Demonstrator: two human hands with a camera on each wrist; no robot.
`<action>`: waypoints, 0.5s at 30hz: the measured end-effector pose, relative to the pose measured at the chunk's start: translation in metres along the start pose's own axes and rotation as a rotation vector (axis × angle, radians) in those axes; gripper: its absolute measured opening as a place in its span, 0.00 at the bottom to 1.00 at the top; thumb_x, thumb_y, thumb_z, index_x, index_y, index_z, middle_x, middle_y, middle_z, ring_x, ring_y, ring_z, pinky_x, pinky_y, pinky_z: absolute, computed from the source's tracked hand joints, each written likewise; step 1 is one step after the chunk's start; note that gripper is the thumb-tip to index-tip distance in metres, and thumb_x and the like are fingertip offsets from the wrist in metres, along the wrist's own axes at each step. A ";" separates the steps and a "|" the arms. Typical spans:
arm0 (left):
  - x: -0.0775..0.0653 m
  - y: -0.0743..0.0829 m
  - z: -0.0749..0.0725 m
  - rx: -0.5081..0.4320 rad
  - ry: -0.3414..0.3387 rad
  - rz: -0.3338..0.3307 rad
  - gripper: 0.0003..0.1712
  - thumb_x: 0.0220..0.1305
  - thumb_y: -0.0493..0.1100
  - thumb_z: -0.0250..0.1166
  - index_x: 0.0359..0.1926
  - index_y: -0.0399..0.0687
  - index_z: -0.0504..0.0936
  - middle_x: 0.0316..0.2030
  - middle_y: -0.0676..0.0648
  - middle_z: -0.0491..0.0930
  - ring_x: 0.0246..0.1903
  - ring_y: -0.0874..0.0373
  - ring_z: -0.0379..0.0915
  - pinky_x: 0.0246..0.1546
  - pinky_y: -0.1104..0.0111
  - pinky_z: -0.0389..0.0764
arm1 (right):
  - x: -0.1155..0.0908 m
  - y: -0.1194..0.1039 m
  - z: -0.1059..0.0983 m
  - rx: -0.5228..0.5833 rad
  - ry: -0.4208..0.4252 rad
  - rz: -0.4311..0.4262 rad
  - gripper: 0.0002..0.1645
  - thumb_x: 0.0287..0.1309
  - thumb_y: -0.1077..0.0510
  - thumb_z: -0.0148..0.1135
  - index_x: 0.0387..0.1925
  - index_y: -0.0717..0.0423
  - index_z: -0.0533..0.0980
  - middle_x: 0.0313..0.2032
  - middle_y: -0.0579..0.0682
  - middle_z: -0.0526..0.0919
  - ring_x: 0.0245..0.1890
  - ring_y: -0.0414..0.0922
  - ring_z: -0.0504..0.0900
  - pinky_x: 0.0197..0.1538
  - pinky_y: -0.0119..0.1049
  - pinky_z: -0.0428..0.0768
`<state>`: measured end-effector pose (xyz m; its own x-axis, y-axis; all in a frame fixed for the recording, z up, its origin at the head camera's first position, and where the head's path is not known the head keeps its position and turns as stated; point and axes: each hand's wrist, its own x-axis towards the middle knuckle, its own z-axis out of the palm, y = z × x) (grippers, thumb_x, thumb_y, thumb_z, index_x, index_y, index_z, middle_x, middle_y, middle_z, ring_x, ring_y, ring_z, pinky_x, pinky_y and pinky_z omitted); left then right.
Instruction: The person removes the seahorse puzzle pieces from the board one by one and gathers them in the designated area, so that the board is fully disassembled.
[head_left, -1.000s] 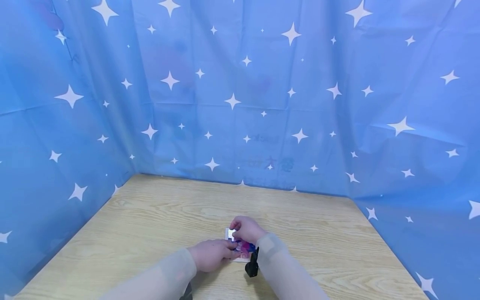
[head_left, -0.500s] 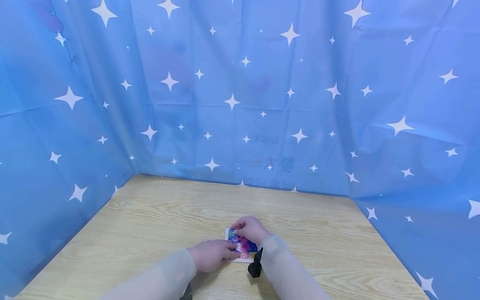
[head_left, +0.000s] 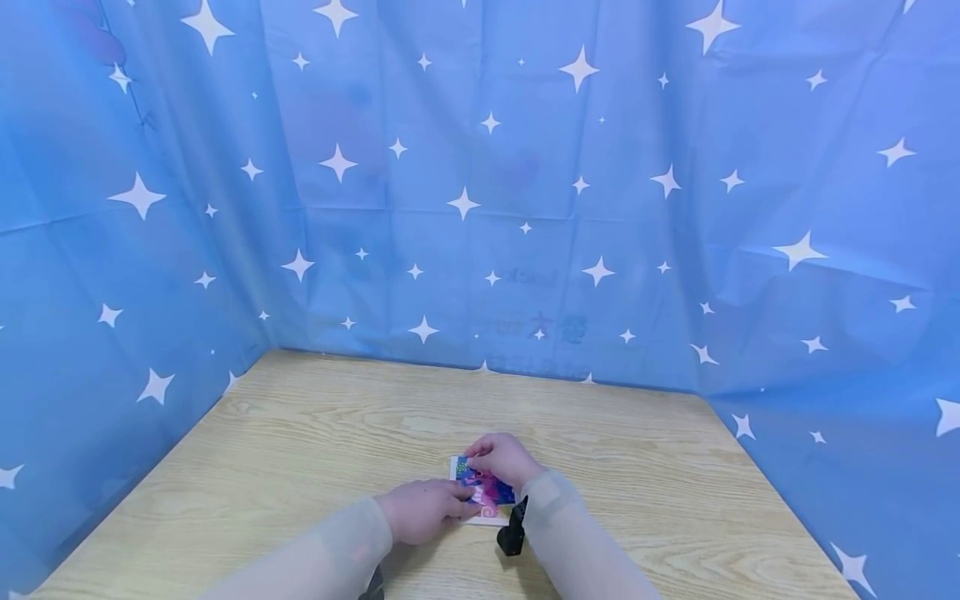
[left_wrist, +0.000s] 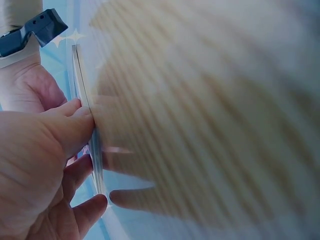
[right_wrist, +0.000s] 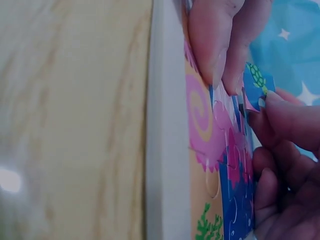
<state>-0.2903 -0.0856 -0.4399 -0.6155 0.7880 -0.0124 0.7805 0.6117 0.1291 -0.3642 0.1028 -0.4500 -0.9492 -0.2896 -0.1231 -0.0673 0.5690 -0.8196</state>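
A jigsaw puzzle [right_wrist: 202,122] with a pink and blue sea picture lies on the table inside a white-bordered board [head_left: 489,522]. My left hand [head_left: 423,510] lays its fingers across the puzzle's left part. In the left wrist view, that hand's thumb [left_wrist: 77,127] touches the board's edge. My right hand [head_left: 501,461] is over the far part of the puzzle. Between its thumb and fingers it pinches a blue puzzle piece [right_wrist: 257,82] with a green turtle, tilted against the picture. Whether the piece is seated is hard to tell. Both hands hide parts of the picture.
The wooden table [head_left: 337,417] extends around the board. A blue curtain [head_left: 480,250] with white stars hangs behind it and at both sides. A black wrist camera [head_left: 512,533] on the right wrist sits close to the board's near right corner.
At the puzzle's far left corner, a bright white patch has given way to blue and green. My right hand has shifted slightly right, while the left hand has stayed put.
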 end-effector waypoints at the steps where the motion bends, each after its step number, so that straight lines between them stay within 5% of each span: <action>1: 0.000 0.000 0.000 -0.002 -0.001 0.000 0.21 0.71 0.41 0.56 0.63 0.57 0.76 0.64 0.51 0.70 0.64 0.57 0.64 0.63 0.66 0.68 | 0.000 0.000 0.000 0.003 0.000 -0.001 0.06 0.59 0.59 0.65 0.38 0.51 0.83 0.35 0.47 0.80 0.38 0.45 0.75 0.43 0.41 0.71; 15: 0.001 -0.002 0.001 -0.002 0.002 0.003 0.21 0.71 0.41 0.55 0.63 0.57 0.76 0.64 0.52 0.70 0.65 0.57 0.64 0.63 0.67 0.67 | 0.001 0.001 0.002 0.055 -0.002 -0.023 0.03 0.59 0.60 0.64 0.34 0.56 0.80 0.30 0.49 0.78 0.32 0.44 0.74 0.35 0.36 0.71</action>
<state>-0.2921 -0.0858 -0.4414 -0.6130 0.7900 -0.0098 0.7824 0.6088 0.1315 -0.3653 0.1020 -0.4523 -0.9470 -0.3036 -0.1050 -0.0718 0.5187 -0.8520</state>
